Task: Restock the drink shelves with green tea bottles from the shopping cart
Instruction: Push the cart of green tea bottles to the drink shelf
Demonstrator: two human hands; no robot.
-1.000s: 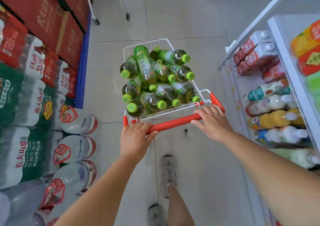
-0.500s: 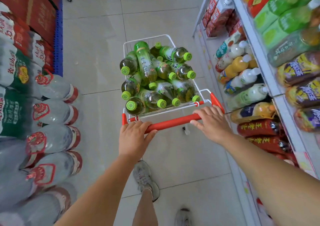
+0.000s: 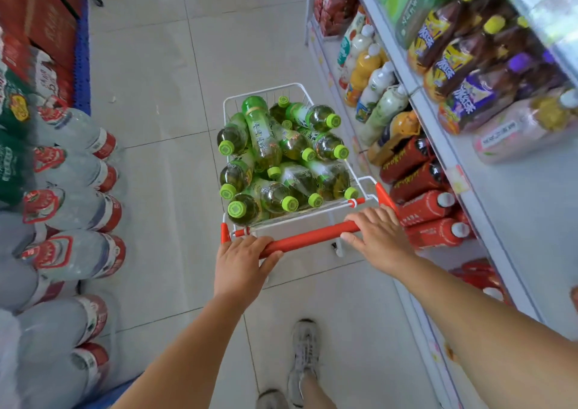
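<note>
Tiled aisle, drink shelves (image 3: 427, 127) at right: left hand (image 3: 242, 264) and right hand (image 3: 380, 236) clasp my cart handle (image 3: 309, 239); green tea bottles (image 3: 281, 161) lie just ahead, caps mostly toward me.

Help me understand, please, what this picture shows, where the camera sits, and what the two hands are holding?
There is no machine here: a person wears a wide-angle camera on the head, so the view looks forward and down along their own arms. The left hand and right hand both grip the red handle of a white wire shopping cart. The cart is piled with green tea bottles, mostly lying on their sides. The drink shelves run along the right; large water bottles are stacked on the left.
</note>
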